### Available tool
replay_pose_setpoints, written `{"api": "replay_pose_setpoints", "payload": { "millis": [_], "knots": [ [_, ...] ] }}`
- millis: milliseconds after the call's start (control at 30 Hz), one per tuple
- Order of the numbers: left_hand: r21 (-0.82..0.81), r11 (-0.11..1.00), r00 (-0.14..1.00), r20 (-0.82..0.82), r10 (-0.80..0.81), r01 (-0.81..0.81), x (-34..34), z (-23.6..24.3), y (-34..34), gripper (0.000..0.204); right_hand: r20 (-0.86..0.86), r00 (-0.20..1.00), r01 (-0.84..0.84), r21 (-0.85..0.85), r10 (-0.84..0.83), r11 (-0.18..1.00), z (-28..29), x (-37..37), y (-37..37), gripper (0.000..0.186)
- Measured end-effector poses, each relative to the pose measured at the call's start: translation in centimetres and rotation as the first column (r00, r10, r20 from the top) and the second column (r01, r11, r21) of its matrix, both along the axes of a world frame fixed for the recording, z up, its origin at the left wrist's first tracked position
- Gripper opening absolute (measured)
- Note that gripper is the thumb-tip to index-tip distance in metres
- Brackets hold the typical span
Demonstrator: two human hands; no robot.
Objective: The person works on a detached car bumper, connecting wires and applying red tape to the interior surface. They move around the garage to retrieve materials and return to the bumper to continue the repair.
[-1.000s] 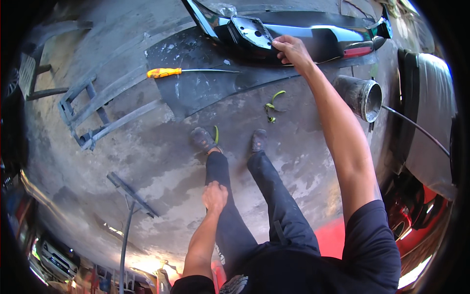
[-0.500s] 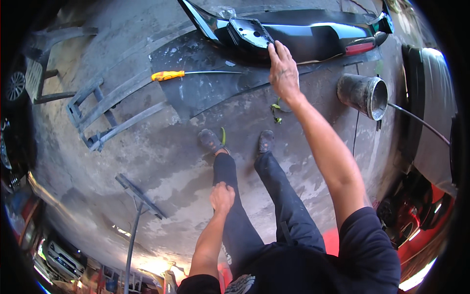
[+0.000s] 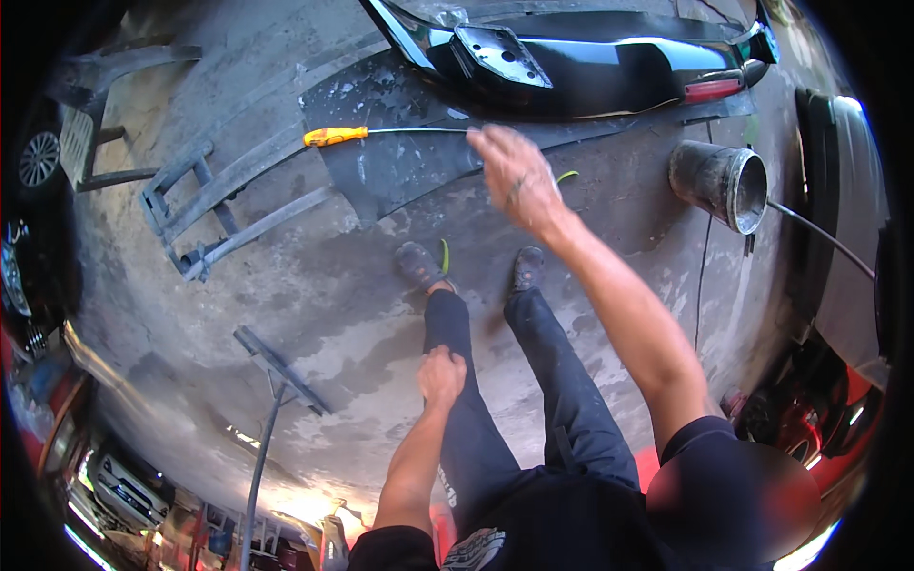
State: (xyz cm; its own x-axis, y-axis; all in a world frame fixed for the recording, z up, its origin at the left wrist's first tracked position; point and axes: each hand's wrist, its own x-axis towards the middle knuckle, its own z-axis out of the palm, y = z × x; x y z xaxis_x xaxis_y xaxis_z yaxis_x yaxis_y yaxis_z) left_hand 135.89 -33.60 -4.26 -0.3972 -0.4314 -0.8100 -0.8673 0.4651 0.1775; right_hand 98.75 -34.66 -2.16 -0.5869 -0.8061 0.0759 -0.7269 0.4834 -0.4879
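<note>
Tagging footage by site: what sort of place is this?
Probably a car repair or body workshop: a loose black bumper on the ground, a long orange-handled screwdriver, a car wheel.

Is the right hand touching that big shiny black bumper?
Apart. The head view shows a strip of dark mat between the right hand and the bumper.

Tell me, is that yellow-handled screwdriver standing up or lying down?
Lying down: the screwdriver stretches along the dark sheet, shaft pointing toward the right hand.
</note>
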Motion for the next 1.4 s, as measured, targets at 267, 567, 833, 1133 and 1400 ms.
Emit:
{"api": "replay_pose_setpoints", "payload": {
  "millis": [267,567,833,1133,1400],
  "knots": [
    [0.022,1.0,1.0,-0.015,-0.009,0.009,-0.1,0.4,0.8,0.029,0.609,0.733,-0.275,0.673,-0.304,0.687,0.6,19.4,26.4,0.037],
    [0.248,0.942,0.959,0.117,-0.259,0.225,2.2,7.2,1.9,0.053,0.684,0.232,-0.242,0.729,-0.692,0.64,15.3,23.3,39.7,0.052],
    [0.367,0.835,0.907,-0.065,-0.416,0.409,3.2,15.7,-0.6,0.056,0.658,0.411,-0.076,0.714,-0.631,0.696,14.7,28.1,37.0,0.048],
    [0.941,0.335,0.931,-0.17,0.323,0.055,-8.2,30.3,-8.1,0.056,0.643,0.459,0.104,0.647,-0.613,0.756,18.4,27.2,30.6,0.051],
    [0.444,-0.649,0.784,-0.279,0.555,0.618,-16.9,54.7,-10.7,0.095,0.618,0.432,0.182,0.654,-0.657,0.734,21.6,24.1,25.8,0.051]
  ]
}}
